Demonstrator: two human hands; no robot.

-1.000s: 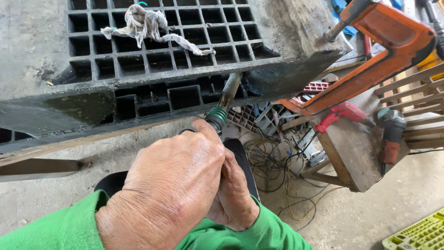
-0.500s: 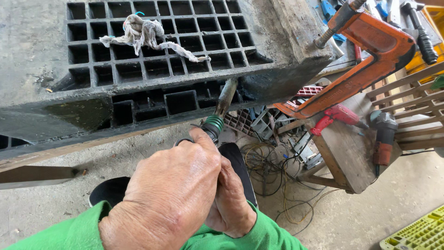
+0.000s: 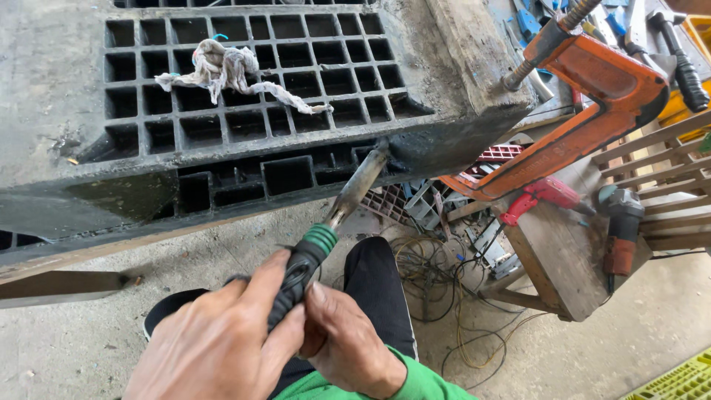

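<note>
Two hands wrap one tool: the left hand (image 3: 215, 344) and right hand (image 3: 348, 344) both have fingers pressed tight around the black-and-green handle of a soldering iron (image 3: 326, 226). Its hot tip touches the front edge of the black plastic pallet (image 3: 244, 141), just below the rag (image 3: 229, 70) lying on its grid. It looks like mid-weld; next wants steady pressure along that edge.

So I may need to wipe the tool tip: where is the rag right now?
The rag lies on the black grid pallet, upper left of the head view, beyond the tool's tip.
</note>
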